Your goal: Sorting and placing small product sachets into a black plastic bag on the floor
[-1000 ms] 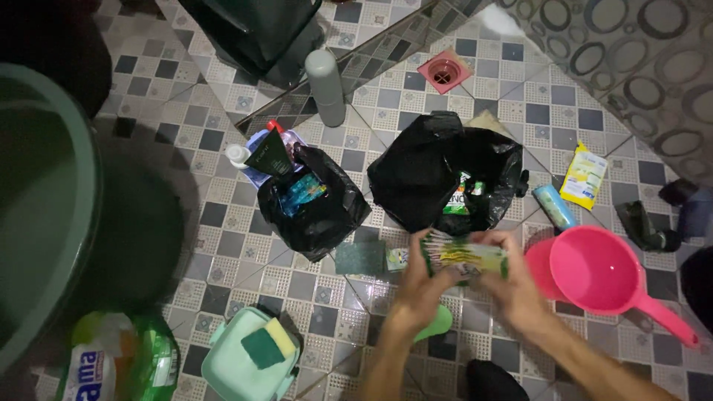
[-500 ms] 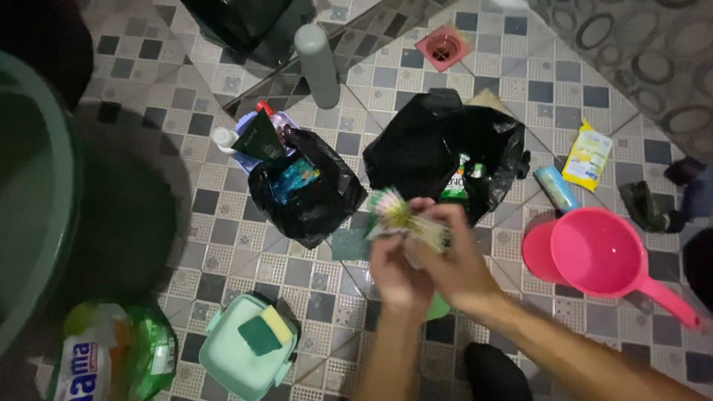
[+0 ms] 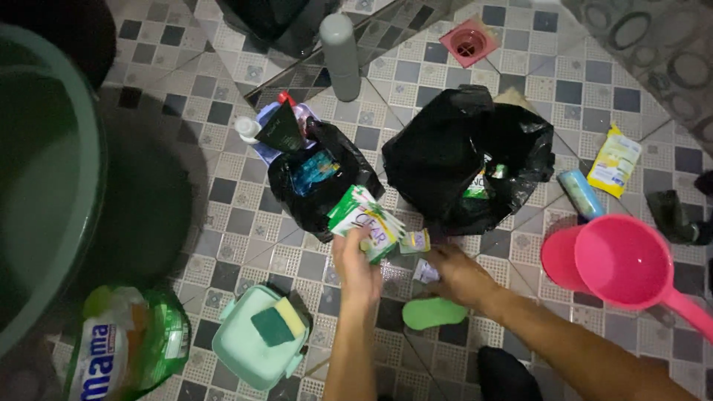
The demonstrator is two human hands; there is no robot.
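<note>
My left hand [image 3: 354, 261] grips a fanned bunch of green-and-white sachets [image 3: 365, 218], held just in front of the smaller black plastic bag [image 3: 318, 194]. That bag holds a blue packet. My right hand [image 3: 459, 273] is low on the tiled floor, fingers resting on a small sachet [image 3: 425, 271]. Another small sachet [image 3: 414, 241] lies between the two hands. The larger black plastic bag [image 3: 468, 165] stands open behind my right hand, with green packets inside. A green oval soap [image 3: 434, 313] lies beside my right wrist.
A pink dipper [image 3: 627, 267] and pink cup sit at right. A yellow pouch [image 3: 613, 160] and blue tube [image 3: 581, 193] lie beyond. A mint soap box with sponge [image 3: 258, 345], a green refill pouch [image 3: 126, 349], a large green basin [image 3: 41, 171], a grey bottle [image 3: 340, 56] and a pink drain [image 3: 469, 41] surround.
Both hands held the sachet bunch together; now only my left hand holds it, shifted left toward the smaller bag. My right hand has dropped to the floor onto a small sachet.
</note>
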